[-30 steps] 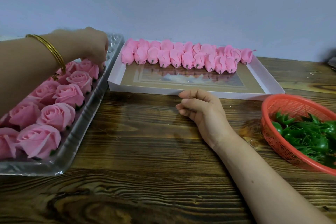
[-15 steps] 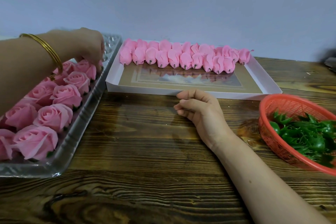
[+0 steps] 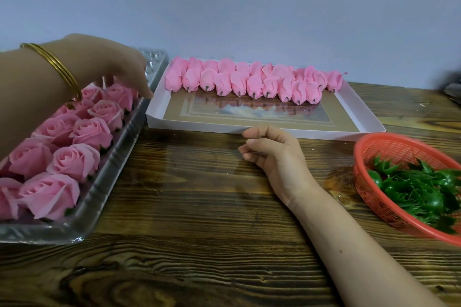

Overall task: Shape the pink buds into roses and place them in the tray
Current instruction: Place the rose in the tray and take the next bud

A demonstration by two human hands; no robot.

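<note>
Reaching over the far end of the clear plastic tray [image 3: 117, 157], the left hand [image 3: 117, 67] points its fingers down among the roses [image 3: 74, 159]; whether it pinches one is hidden. The right hand [image 3: 272, 149] rests loosely curled and empty on the wooden table [image 3: 199, 207], just beside the white box lid [image 3: 274, 132] where the pink buds [image 3: 249, 82] lie in rows. They look light, soft and easily creased (thin petals), so the dark stub [image 3: 206, 87] at each base seems the safest hold.
</note>
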